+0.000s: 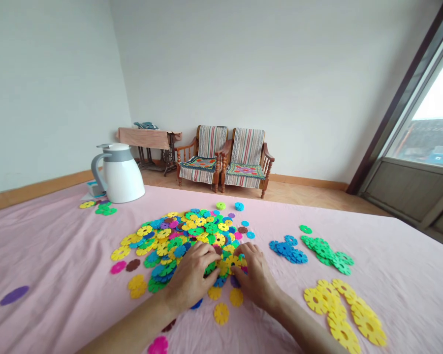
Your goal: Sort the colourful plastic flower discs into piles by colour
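My left hand [196, 269] reaches into the near side of a heap of mixed plastic interlocking discs [175, 241]. Its fingers are curled, with a green interlocking disc [209, 268] between thumb and forefinger. Facing it, my right hand [256, 275] has its thumb and forefinger at a yellow interlocking disc [233, 262]. More yellow discs lie between the two hands. The fingers partly cover the pieces, so the exact contact is hard to see. Loose yellow discs [221, 313] lie on the pink cloth just below the hands.
To the right are groups of blue discs [290, 249], green discs [328, 253] and yellow discs [345, 309]. A white jug [123, 177] stands at the back left. One purple disc [15, 295] lies far left on the pink cloth [70, 275]. Two chairs [245, 157] stand beyond the edge.
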The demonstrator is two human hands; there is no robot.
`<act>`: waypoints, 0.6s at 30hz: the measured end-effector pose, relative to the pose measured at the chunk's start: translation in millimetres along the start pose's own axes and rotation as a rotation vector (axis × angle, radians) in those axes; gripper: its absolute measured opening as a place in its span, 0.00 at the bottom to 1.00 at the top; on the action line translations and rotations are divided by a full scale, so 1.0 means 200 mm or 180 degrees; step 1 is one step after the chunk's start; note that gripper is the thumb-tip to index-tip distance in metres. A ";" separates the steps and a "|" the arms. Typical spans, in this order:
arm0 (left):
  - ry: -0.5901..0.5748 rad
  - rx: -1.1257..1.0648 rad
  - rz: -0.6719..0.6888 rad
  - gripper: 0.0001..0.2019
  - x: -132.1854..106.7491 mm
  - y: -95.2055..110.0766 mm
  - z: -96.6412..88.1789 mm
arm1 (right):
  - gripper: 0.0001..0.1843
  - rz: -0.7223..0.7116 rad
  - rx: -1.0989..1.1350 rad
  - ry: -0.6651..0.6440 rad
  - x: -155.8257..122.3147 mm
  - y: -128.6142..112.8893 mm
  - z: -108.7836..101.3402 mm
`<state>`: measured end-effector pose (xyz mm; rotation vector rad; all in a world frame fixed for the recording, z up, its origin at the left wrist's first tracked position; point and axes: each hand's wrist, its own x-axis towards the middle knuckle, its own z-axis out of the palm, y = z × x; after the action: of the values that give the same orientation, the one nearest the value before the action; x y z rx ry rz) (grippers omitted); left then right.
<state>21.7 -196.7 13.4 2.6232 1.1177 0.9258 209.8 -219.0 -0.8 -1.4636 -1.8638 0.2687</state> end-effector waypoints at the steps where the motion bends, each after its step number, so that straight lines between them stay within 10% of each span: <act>1: 0.0006 0.0008 -0.0006 0.10 0.00 0.00 0.00 | 0.06 0.0049 0.0140 0.0018 0.00 0.00 -0.01; 13: 0.0135 0.0095 0.0053 0.08 0.01 -0.02 0.01 | 0.12 0.0814 -0.0101 -0.0820 -0.08 0.35 -0.60; 18: 0.0128 0.0071 0.0040 0.08 0.01 -0.01 0.01 | 0.16 0.1071 -0.0453 -0.1073 -0.11 0.41 -0.68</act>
<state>21.6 -193.1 12.5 2.6435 1.1286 0.9785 362.2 -249.8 39.9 -1.9285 -1.9163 0.5852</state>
